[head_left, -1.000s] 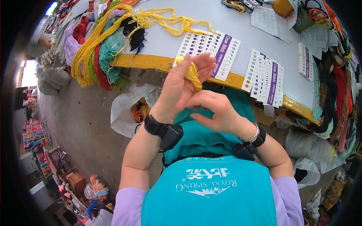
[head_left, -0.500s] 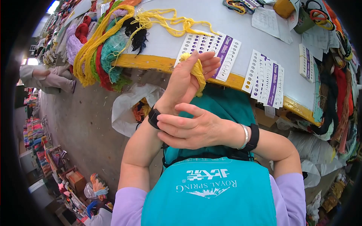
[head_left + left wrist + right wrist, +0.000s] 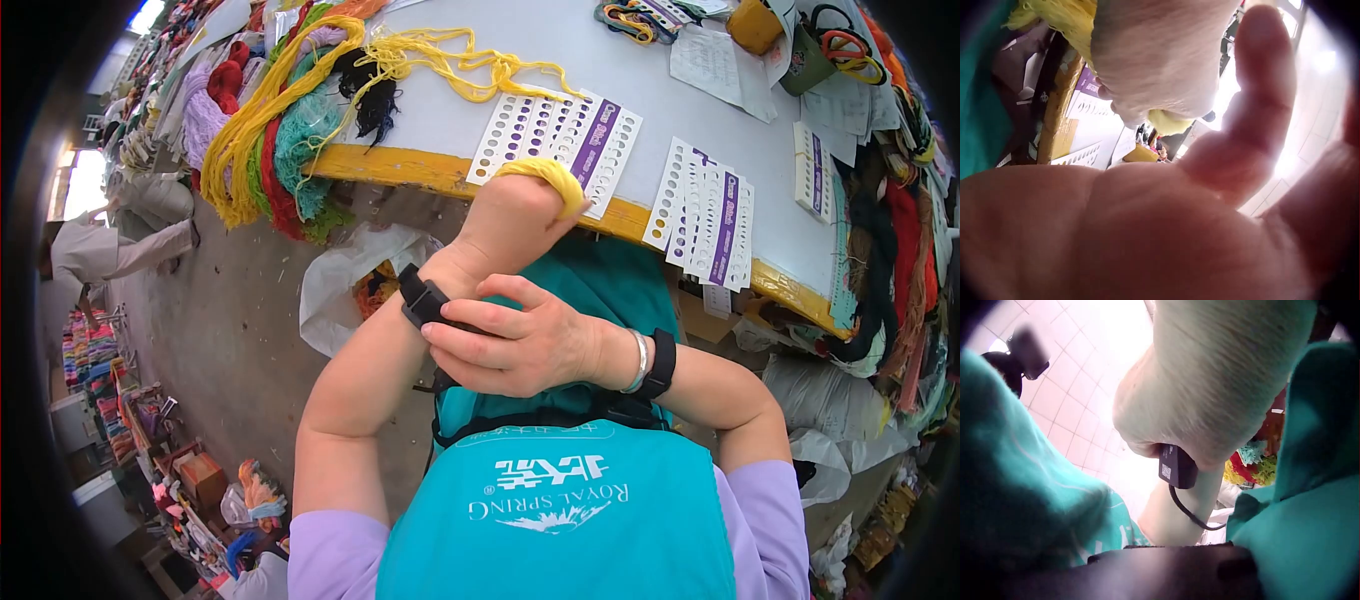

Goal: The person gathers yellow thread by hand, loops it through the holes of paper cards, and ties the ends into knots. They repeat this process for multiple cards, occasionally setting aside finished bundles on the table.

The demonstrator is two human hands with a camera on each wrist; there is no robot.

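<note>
In the head view my left hand [image 3: 510, 215] is bent into a fist with a yellow thread skein [image 3: 552, 180] looped over it near the table edge. Seen from the left wrist, the back of that hand has yellow strands [image 3: 1072, 25] hanging beside it. My right hand [image 3: 520, 345] reaches across to the left wrist and grips the black wrist camera [image 3: 1175, 467] strapped there. Its fingers and palm fill the lower part of the left wrist view. A black strap [image 3: 412, 290] circles the left wrist.
Punched thread cards [image 3: 600, 150] lie at the table edge, with another fanned stack [image 3: 712, 215] overhanging it. Coloured yarn hanks [image 3: 250, 130] drape over the table's left corner. A white plastic bag [image 3: 335, 300] stands on the floor below. Another person [image 3: 110, 245] is at the far left.
My left hand has turned from palm showing to a fist with its back showing. My right hand has moved from the left palm down to the left wrist's camera.
</note>
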